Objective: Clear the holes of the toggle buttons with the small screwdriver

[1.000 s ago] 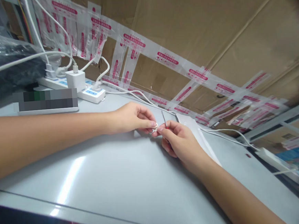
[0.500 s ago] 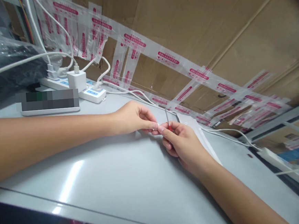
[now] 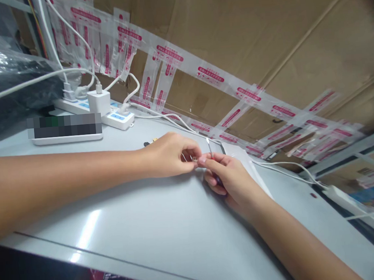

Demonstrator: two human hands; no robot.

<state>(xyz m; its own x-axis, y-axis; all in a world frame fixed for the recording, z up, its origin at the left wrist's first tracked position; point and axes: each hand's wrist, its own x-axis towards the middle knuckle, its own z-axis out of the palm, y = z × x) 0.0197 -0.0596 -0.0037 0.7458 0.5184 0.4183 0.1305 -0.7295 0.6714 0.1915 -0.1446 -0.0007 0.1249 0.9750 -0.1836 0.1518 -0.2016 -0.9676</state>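
My left hand (image 3: 172,156) is curled above the grey table, its thumb and fingertips closed on a small metallic piece (image 3: 195,159). Too little of that piece shows to tell its kind. My right hand (image 3: 225,173) meets it there, thumb and forefinger tips touching or almost touching the piece. Its other fingers wrap round a slim screwdriver (image 3: 210,147), whose thin metal shaft points up past the forefinger. Most of the screwdriver's handle is hidden in the palm. Behind my left wrist, a small black item (image 3: 146,144) and a yellowish one (image 3: 155,139) peek out.
A white power strip (image 3: 120,119) with a charger (image 3: 100,103) and cables stands at the back left. White sheets (image 3: 236,149) lie behind my right hand. Taped cardboard (image 3: 264,56) walls the back. A black plastic-wrapped bundle (image 3: 11,85) sits at far left.
My left hand has turned slightly, its fingers more arched, so the small metallic piece shows more. Small items behind the left wrist have come into view. My right hand has barely moved.
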